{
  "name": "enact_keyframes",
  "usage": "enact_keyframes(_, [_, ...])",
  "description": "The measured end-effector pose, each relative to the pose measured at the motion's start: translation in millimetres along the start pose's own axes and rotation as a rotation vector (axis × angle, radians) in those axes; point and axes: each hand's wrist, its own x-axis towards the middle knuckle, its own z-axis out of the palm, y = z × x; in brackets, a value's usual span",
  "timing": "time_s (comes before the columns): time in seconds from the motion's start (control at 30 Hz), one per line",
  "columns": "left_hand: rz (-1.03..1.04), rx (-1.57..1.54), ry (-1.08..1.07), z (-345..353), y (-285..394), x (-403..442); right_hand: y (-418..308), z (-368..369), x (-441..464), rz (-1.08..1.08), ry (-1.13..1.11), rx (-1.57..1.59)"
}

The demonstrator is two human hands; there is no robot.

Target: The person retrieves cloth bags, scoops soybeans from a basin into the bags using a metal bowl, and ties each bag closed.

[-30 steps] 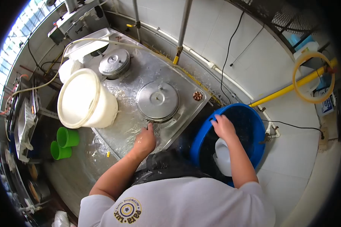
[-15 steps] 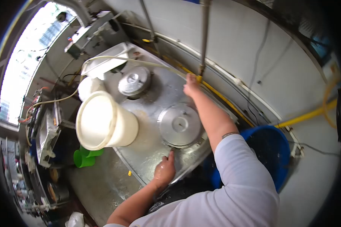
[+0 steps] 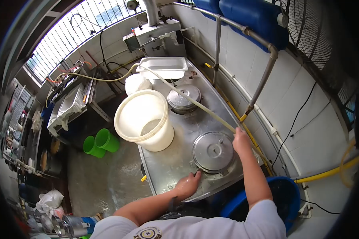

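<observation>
My right hand is closed around the pale hose, which stretches back across the steel table. Beside that hand sits a round metal pot with a lid, set into the tabletop. At the pot's near-left side my left hand is closed, its fingers at a small dark handle. A second lidded metal pot stands farther back, with the hose passing over it. Left of both pots is a large white bucket, its open top tilted towards me.
A white tray lies at the table's far end, near a white bag-like bundle. Green buckets stand on the floor at left. A blue tub is at right. Metal pipes and a yellow pipe run along the wall.
The camera view has swung, shifting the table right and down in it. My right hand remains on the hose; my left hand remains at the near pot, its pointing finger now curled in.
</observation>
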Motion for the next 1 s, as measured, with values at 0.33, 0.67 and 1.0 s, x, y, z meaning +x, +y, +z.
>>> enact_keyframes(0.33, [0.000,0.012,0.014,16.1,-5.4,4.8,-0.3,-99.9,-179.8,-0.050,0.556,0.295])
enact_keyframes(0.67, [0.118,-1.610,0.410,-54.3,79.1,41.0,-25.7,-83.1,-275.9,-0.093,0.544,0.451])
enact_keyframes(1.0, [0.255,-1.944,0.068,-107.7,106.7,-47.9,77.4,-82.2,-265.0,0.907,0.820,1.778])
